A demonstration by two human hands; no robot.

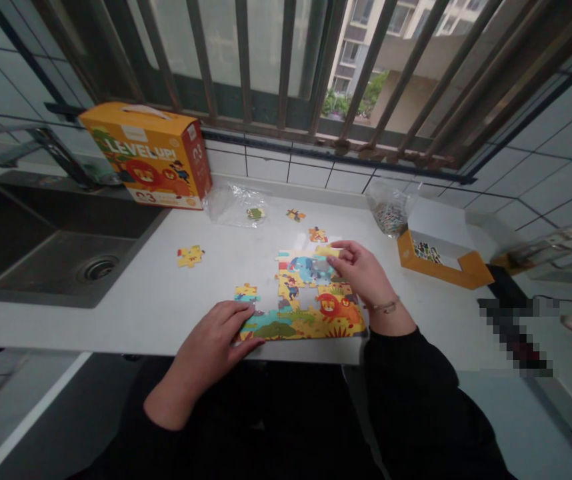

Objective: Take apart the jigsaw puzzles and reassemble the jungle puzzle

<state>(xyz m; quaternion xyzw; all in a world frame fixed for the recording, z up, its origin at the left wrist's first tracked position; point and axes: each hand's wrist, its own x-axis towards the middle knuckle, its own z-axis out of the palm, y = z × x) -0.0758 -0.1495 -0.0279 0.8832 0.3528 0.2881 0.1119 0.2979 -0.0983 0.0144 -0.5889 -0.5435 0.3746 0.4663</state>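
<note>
A partly joined jigsaw puzzle [311, 311] lies near the front edge of the counter, showing lions, an elephant and a crocodile. There is a gap in its left half. My right hand [366, 275] pinches a yellow puzzle piece [327, 251] between thumb and fingers at the puzzle's top edge, above the elephant. Resting on the puzzle's lower left side, my left hand [216, 340] has its thumb apart from the fingers. Loose pieces lie around: a yellow one [191, 256] to the left, an orange one [318, 235] and another [296, 215] behind the puzzle.
An orange puzzle box [149, 157] stands at the back left, beside the sink [73, 263]. A clear plastic bag [231, 203] has a green piece [255, 213] by it. At the right are a bag of pieces [391, 215] and an open yellow box [443, 268] with pieces inside.
</note>
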